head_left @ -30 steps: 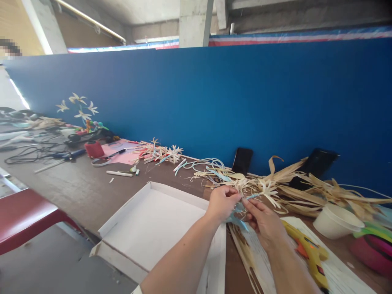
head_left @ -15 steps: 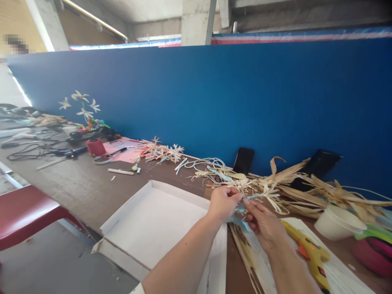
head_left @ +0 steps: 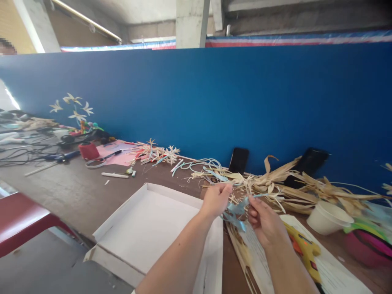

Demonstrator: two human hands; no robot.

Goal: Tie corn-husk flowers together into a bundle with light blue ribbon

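My left hand (head_left: 214, 200) and my right hand (head_left: 266, 222) are held close together above the table, both pinched on a small light-blue strip piece (head_left: 234, 210) with thin pointed leaves. The left fingers grip its left end, the right fingers its right end near a pale straw flower (head_left: 274, 197). Just behind lies a heap of dried straw leaves (head_left: 294, 185). A white shallow box lid (head_left: 153, 228) sits under my left forearm.
A yellow glue gun (head_left: 303, 249) lies on a pale mat by my right wrist. A white cup (head_left: 327, 217), two dark phones (head_left: 239, 160) against the blue partition (head_left: 214, 98), finished straw flowers (head_left: 159, 153), cables and tools (head_left: 58, 157) at left, a red stool (head_left: 21, 224).
The hands have drawn slightly apart, stretching the blue piece between them. The view has shifted a little to the right.
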